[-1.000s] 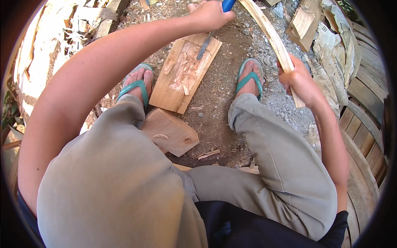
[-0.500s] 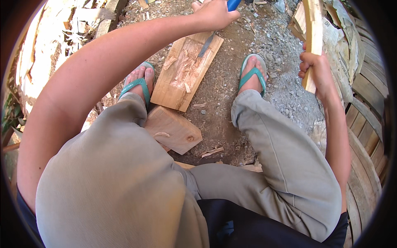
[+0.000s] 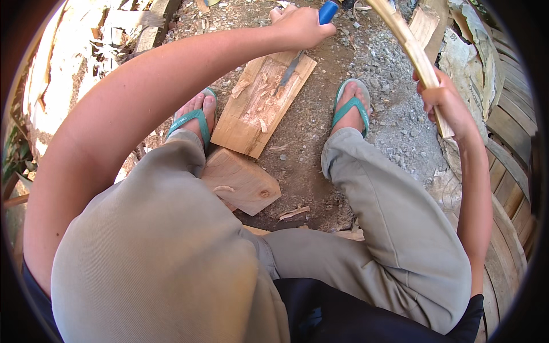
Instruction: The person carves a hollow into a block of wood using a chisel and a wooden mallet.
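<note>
My left hand [image 3: 301, 27] is closed around the blue handle of a chisel [image 3: 291, 70]. The chisel's metal blade slants down onto a wooden board [image 3: 233, 127], its tip in a rough carved hollow strewn with shavings. My right hand [image 3: 443, 103] grips the lower end of a long pale wooden stick [image 3: 413, 51]. That stick tilts up and to the left, its upper end out of the picture. The board lies on the ground between my feet, its near end by a pale wood block [image 3: 243, 178].
Teal flip-flops [image 3: 352, 106] are on my feet, either side of the board. Grey gravel [image 3: 394, 114] lies at the right, beside weathered slats [image 3: 509, 126]. At the upper left are a wooden beam [image 3: 155, 26] and bright scraps. A curled shaving [image 3: 294, 212] lies near the block.
The stick in my right hand has swung to the left at its top and now leans toward the chisel. The board and chisel have shifted slightly to the right.
</note>
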Motion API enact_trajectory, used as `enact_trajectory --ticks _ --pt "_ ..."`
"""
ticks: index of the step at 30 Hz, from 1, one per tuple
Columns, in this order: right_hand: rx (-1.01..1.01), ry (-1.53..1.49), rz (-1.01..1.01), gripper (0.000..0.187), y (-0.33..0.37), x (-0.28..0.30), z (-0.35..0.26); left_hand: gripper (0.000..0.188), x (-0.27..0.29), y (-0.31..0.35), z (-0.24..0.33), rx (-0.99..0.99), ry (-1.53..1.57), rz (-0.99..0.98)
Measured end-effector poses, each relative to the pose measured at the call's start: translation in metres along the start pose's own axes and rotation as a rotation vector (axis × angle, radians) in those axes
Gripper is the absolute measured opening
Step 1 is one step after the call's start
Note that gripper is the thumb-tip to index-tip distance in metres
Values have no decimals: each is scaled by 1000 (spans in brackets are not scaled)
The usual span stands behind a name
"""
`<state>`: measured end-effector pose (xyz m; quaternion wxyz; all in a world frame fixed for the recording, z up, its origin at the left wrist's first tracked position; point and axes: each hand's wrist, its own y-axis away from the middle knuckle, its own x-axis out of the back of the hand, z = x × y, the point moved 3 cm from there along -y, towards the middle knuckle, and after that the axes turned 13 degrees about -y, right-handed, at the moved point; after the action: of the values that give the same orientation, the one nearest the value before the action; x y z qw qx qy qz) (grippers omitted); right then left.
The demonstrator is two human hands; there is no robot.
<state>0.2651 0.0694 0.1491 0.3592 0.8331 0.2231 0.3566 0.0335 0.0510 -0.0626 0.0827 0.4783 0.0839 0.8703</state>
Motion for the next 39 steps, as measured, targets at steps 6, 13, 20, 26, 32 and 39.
enact_trajectory --ticks 6,13,20,26,32,39 --pt "-212 -127 -161 51 20 -45 30 42 10 3 7 22 29 -173" --pt "83 -383 273 41 15 -8 35 41 7 10 15 -21 7 -72" --pt "6 -279 162 42 23 -10 33 43 4 11 13 -25 -8 -35" --pt "-207 -62 -279 41 32 -70 59 48 -3 42 -1 -125 -252 -360" --pt "70 -493 245 50 37 31 37 35 27 64 10 -112 78 353" --pt "328 -549 294 43 36 38 19 22 103 64 -4 -49 784 161"
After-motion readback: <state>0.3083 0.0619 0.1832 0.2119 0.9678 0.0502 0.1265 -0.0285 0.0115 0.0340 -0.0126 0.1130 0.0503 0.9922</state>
